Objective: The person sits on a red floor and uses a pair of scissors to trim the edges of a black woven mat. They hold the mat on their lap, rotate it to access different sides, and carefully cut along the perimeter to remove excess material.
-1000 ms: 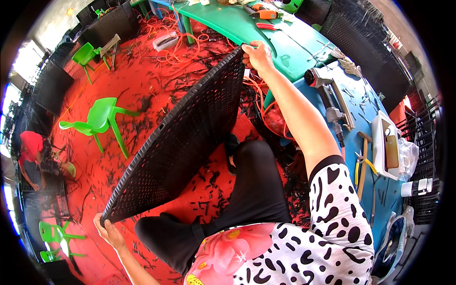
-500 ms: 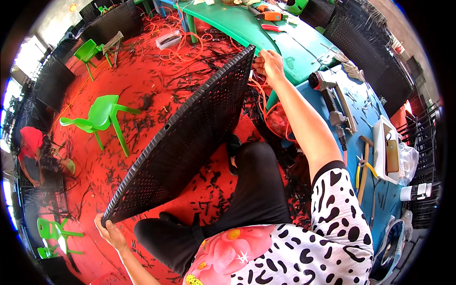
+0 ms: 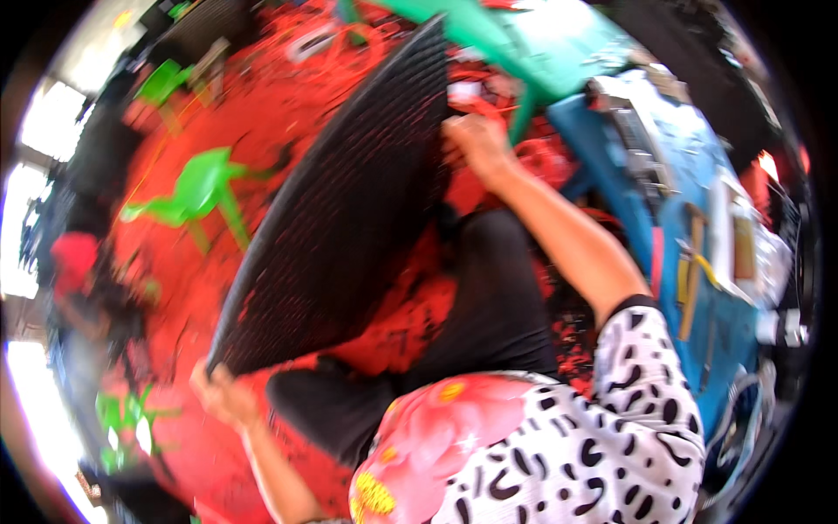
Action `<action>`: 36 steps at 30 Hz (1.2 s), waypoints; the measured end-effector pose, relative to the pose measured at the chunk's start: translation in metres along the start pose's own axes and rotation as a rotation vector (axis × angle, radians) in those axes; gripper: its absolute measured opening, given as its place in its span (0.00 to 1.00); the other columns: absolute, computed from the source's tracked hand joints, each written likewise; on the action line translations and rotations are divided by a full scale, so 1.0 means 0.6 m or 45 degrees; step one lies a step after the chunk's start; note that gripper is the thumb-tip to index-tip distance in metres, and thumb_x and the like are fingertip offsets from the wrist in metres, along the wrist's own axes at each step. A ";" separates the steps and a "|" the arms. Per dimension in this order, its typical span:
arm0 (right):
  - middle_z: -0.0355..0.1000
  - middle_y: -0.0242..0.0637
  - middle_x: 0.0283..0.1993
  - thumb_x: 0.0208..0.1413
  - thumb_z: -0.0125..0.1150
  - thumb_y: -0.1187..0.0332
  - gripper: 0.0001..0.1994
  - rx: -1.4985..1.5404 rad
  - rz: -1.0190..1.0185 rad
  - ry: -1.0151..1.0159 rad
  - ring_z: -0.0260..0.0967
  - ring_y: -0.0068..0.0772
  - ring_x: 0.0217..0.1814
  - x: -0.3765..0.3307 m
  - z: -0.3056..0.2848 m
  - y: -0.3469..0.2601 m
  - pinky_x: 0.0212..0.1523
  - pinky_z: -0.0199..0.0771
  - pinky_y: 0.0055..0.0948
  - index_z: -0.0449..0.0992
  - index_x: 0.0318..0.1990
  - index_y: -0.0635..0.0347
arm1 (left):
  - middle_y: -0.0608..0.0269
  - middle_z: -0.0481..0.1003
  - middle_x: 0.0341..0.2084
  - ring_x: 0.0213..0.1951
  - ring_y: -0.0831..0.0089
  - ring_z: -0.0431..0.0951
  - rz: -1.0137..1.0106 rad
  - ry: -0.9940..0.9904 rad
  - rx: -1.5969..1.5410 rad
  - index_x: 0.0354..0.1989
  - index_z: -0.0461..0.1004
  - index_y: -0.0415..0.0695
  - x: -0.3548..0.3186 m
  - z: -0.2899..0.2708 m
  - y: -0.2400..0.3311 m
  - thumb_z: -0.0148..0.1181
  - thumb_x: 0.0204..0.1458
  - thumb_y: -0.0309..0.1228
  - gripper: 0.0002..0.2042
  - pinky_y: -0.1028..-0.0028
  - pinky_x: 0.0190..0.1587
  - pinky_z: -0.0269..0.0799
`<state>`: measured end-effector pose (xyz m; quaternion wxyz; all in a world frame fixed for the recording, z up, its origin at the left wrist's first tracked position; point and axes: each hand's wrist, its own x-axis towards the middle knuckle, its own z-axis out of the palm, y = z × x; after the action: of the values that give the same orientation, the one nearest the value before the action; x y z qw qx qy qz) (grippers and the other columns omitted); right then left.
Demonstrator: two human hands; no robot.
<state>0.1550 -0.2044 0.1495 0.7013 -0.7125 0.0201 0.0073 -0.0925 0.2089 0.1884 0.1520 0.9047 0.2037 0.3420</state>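
Observation:
A large black woven panel (image 3: pixel 340 218) is held up on edge before me, slanting from lower left to upper right; motion blurs it. My left hand (image 3: pixel 225 397) is closed on its lower left corner. At the right edge, below the top corner, my right hand (image 3: pixel 478 147) grips with bent fingers, somewhat smeared. Under the panel, my black-trousered legs (image 3: pixel 489 288) are spread apart over the red floor.
On the red floor (image 3: pixel 188 306) lie black scraps and orange hoses. A green chair (image 3: pixel 202 188) stands to the left, with a crouching person (image 3: pixel 78 271) beyond. At right, a blue table (image 3: pixel 672 210) bears tools and a white tray (image 3: pixel 724 227); a green table (image 3: pixel 489 39) stands farther off.
The panel has swung steeper, its top corner rising. My right hand has shifted down along its right edge, and my left hand has come up slightly and rightward. The whole view has turned a little.

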 end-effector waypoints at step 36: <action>0.70 0.33 0.24 0.49 0.63 0.60 0.16 0.354 -0.070 -0.197 0.66 0.22 0.23 -0.178 0.196 -0.041 0.23 0.67 0.24 0.72 0.29 0.68 | 0.63 0.67 0.27 0.29 0.77 0.64 0.155 -0.070 -0.609 0.36 0.67 0.36 -0.091 0.011 0.063 0.52 0.55 0.31 0.10 0.78 0.34 0.64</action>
<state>0.0512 -0.0845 0.1765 0.7925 -0.6063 -0.0527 0.0399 -0.1150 0.1494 0.1688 0.3465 0.8624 0.0579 0.3644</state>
